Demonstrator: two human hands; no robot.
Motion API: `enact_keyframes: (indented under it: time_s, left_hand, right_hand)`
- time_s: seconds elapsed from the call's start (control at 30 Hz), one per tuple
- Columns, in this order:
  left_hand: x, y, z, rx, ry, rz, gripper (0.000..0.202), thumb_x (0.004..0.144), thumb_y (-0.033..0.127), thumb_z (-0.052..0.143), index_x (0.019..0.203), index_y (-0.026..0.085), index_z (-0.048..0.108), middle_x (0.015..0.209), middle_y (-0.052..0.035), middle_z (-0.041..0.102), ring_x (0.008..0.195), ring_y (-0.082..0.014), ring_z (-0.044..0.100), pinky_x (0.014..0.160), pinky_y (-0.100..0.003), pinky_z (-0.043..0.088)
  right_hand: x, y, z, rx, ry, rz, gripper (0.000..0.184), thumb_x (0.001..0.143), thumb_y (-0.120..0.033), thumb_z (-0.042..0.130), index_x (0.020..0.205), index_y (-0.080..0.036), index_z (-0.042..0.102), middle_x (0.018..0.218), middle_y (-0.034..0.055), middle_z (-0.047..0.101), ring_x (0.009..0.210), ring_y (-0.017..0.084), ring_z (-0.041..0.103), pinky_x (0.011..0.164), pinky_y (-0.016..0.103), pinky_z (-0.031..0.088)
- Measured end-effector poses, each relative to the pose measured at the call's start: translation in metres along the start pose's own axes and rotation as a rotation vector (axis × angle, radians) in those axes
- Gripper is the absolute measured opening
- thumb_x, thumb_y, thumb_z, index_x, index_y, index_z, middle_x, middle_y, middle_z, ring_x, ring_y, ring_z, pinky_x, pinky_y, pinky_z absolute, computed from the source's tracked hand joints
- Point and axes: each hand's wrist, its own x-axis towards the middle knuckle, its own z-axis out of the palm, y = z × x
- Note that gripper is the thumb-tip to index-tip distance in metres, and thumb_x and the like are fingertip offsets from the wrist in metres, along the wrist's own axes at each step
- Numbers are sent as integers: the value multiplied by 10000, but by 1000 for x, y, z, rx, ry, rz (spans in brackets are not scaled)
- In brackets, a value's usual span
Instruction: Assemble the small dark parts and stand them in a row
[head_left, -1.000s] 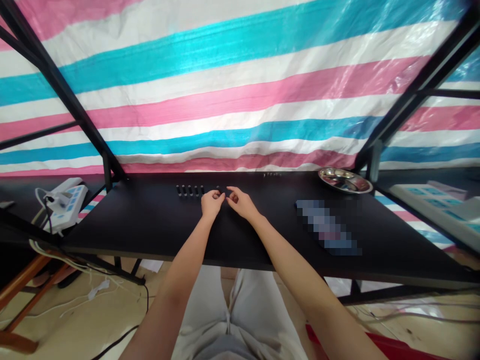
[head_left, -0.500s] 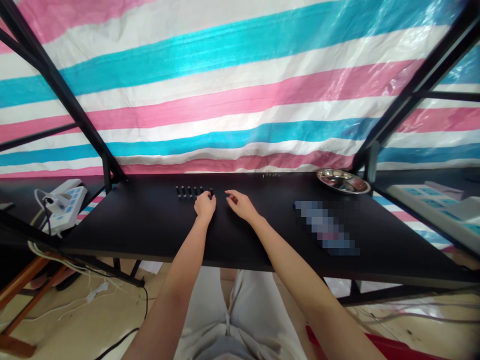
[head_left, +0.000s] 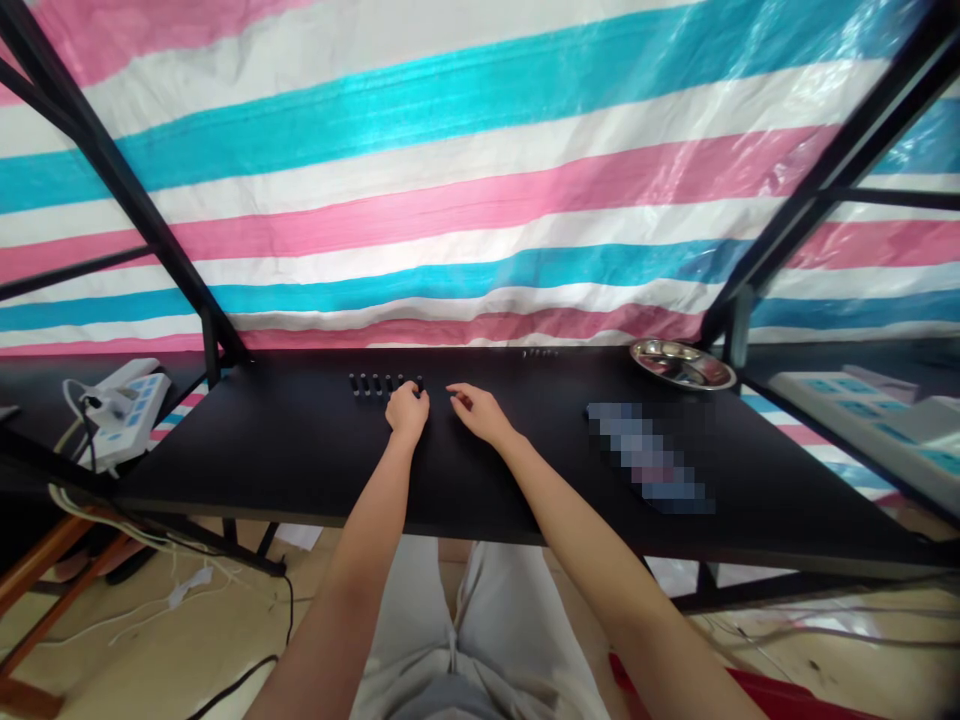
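A row of several small black upright pieces stands near the back of the black table. My left hand is at the right end of that row, fingers curled and pinched on the last small black piece. My right hand hovers just to the right of it, low over the table, fingers loosely curled; nothing shows in them.
A steel dish sits at the back right by a black frame post. A blurred flat object lies right of my hands. A few tiny pieces lie at the back edge. A white power strip rests on the left.
My left hand moved left from beside my right hand to the end of the row and set a small black piece there. My right hand stayed nearly still.
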Motion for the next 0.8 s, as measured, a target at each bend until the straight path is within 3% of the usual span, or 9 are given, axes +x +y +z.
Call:
enact_keyframes:
  time_s: [0.8]
  left_hand:
    - [-2,2,1,66,6,31,232,816,310,449,952,200,600,959,-122,651,902,-257,619,736,-341,466]
  right_hand:
    - [0,-1,-3,-14,-6,14,264,788,-239,446,972,-179,627,788,36,637,677,135,563,703,289,463]
